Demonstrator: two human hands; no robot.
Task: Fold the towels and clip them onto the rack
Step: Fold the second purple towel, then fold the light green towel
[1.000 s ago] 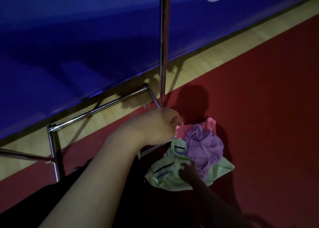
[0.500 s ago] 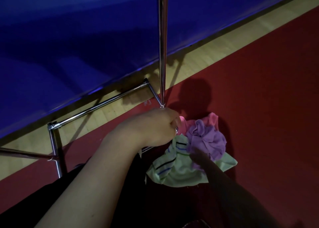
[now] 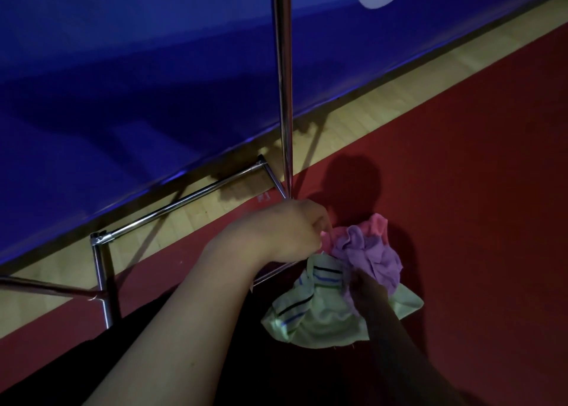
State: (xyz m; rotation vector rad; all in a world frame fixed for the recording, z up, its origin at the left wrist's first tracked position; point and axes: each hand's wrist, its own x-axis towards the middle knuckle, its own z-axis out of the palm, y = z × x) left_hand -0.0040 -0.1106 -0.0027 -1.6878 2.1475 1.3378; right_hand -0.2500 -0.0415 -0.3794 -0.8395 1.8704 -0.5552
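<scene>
A pink towel [image 3: 330,236] is pinched by the left hand [image 3: 295,230]; the right hand [image 3: 365,292], shadowed, grip untellable, sits on the pile; chrome rack [image 3: 284,98] at 12 o'clock, red floor [image 3: 461,190], blue wall [image 3: 123,67]

Single head-worn wide-angle view, facing forward and steeply down at the floor [image 3: 461,190]. Both forearms enter from 6 o'clock, close to the lens. Rack [image 3: 284,98] upright runs toward 12 o'clock; blue barrier [image 3: 123,67] fills 10 to 1 o'clock.

No legible text, label or number anywhere on wall, floor or towels.
</scene>
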